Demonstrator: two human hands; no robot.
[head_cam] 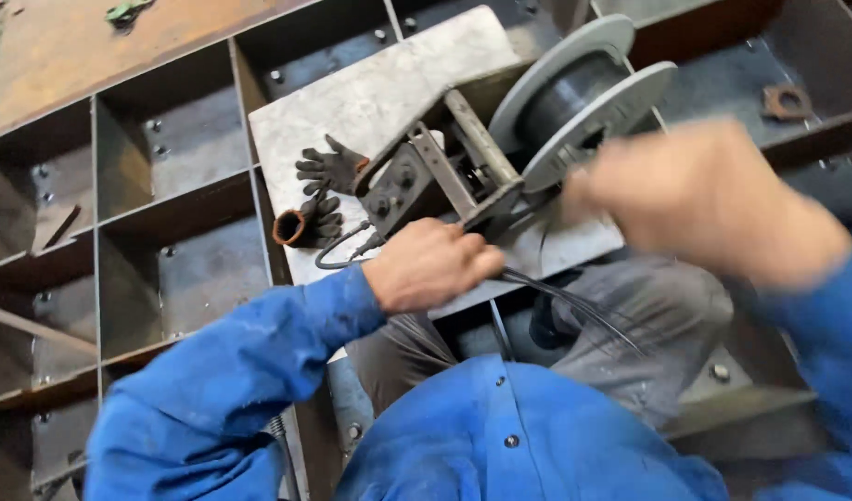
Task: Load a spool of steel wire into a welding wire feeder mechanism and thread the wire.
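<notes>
Nearest, blue work-jacket sleeves (259,371) and grey trousers (648,315), with thin dark wires (574,306) running across the lap from under the left hand (432,264). Closed in a fist around those wires, just at the front edge of the grey metal feeder mechanism with its hinged bar (444,176). Risk here, as a judgement: wires slipping through the fist or kinking where bent sharply at the plate edge; a bare palm cut by a strand pulled fast.

Further right and raised, the right hand (713,199), blurred by motion; fingers seemingly curled, though whether anything is pinched cannot be told. Close beside the grey wire spool with two round flanges (583,93), perhaps touching the rim. Possible trouble: loops springing loose off the spool and tangling; a finger caught between flange and bracket.

Beyond, on the pale scuffed metal plate (370,93), a pair of dark work gloves (328,190), unworn, left of the mechanism. All around, a rusty steel grid of open compartments (166,176).
</notes>
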